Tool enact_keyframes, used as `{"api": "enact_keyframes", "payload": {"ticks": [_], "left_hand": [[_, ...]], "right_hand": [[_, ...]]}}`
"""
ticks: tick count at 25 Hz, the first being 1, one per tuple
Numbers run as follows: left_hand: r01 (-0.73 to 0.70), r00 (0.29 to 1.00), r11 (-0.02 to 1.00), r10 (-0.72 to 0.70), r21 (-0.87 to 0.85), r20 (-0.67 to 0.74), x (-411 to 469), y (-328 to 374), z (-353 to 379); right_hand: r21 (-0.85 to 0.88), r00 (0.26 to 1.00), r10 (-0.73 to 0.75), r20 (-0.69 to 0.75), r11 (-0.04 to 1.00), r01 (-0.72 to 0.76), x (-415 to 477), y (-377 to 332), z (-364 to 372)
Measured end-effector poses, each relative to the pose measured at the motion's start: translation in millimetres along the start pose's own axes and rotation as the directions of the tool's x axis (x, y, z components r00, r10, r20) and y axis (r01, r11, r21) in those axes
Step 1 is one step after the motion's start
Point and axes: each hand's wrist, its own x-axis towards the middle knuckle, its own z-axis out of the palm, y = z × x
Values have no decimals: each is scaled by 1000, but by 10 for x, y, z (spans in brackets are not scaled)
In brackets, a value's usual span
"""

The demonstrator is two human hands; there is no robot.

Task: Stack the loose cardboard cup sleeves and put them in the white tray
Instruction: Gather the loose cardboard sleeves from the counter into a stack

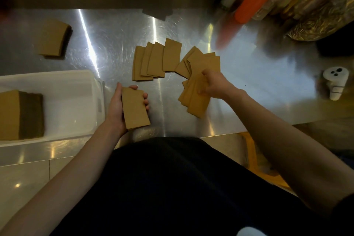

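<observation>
Steel desk (115, 44), brown sleeves in several lots. Left hand (118, 109) cups a squared stack (135, 109), fingers curled round its far edge. Right hand (212, 85) pinches a fanned bunch (193, 99) near the desk's front edge, fingers closed on it. Loose fan (153, 63) lies mid-desk, a small pile (53, 38) far left. White tray (76, 101) just left of my left hand, one block (21, 115) already inside. I judge gathering is under way. Next: square the bunch onto the held stack, then collect the fan.
</observation>
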Motion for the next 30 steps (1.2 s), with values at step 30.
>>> {"api": "enact_keyframes", "payload": {"ticks": [30], "left_hand": [[130,958,974,-173,188,230,-177,196,354]], "right_hand": [[841,902,-431,-4,487,237,-494,-538,-486]]}}
